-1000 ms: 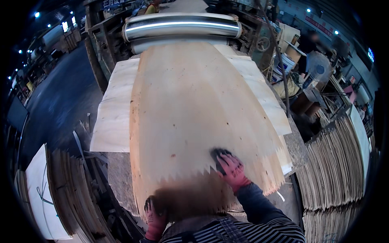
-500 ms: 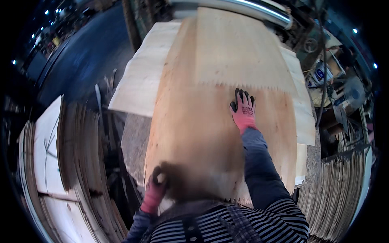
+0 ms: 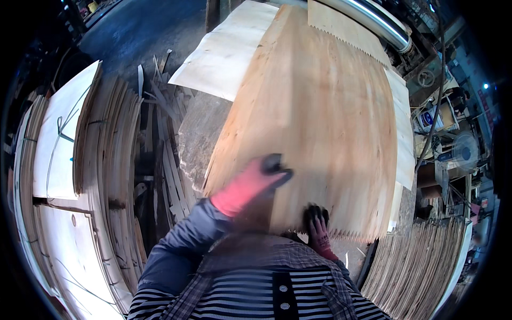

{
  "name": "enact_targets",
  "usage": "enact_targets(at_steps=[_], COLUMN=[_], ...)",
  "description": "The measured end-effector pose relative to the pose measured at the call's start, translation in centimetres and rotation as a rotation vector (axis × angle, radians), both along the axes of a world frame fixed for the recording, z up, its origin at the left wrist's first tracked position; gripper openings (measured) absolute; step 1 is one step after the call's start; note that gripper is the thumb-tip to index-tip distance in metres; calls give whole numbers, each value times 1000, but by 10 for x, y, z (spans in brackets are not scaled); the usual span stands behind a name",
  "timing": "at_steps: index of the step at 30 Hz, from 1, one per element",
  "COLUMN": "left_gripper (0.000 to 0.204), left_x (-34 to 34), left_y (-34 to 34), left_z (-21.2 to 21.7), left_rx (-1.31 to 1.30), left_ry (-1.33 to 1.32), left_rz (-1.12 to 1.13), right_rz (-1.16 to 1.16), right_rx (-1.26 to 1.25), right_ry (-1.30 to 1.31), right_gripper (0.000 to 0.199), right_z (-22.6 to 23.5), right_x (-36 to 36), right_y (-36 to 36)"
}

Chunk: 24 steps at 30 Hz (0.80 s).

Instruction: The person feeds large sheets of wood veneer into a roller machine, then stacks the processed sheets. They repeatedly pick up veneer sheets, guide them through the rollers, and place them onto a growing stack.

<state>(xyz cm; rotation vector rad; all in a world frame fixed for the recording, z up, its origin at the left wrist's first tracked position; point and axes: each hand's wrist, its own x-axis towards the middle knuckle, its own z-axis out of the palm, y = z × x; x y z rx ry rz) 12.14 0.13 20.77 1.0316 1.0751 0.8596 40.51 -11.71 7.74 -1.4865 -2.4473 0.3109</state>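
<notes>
In the head view, the only one I have, the wide wood sheet (image 3: pixel 341 133) lies before me on the table (image 3: pixel 202 128), with its toothed near edge close to my body. At its far end, a second sheet (image 3: pixel 346 32) with a toothed edge overlaps it, beside the shiny roller (image 3: pixel 381 21). A pale sheet (image 3: pixel 224 50) shows at its left side.

My left hand (image 3: pixel 258 178), gloved, is over the left near part of the wood. It is blurred, with the fingers partly curled; I cannot tell if they have hold of anything. My right hand (image 3: pixel 318 226) is at the near edge, with fingers lightly bent and close together; if it pinches this edge or only rests there, I cannot tell.

I judge that the step in hand is the handling of this sheet at its near end. The next move, I think, calls for even support from both hands, because the wood seems thin and its teeth could split.
</notes>
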Motion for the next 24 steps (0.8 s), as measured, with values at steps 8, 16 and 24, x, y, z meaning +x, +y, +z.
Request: enact_targets(at_steps=[8,16,24], left_gripper=[44,66,71], left_x=[-30,-27,-59], left_y=[-46,-66,-43], left_z=[7,-104,-158], left_rx=[-105,383,97], left_ry=[-392,1040,505], left_rz=[29,43,129], right_rz=[-246,-192,-193], right_rx=[294,240,396], right_ry=[186,67,62], right_gripper=[52,54,49], right_z=[54,84,62], right_x=[21,-9,-3], right_y=[-59,58,208])
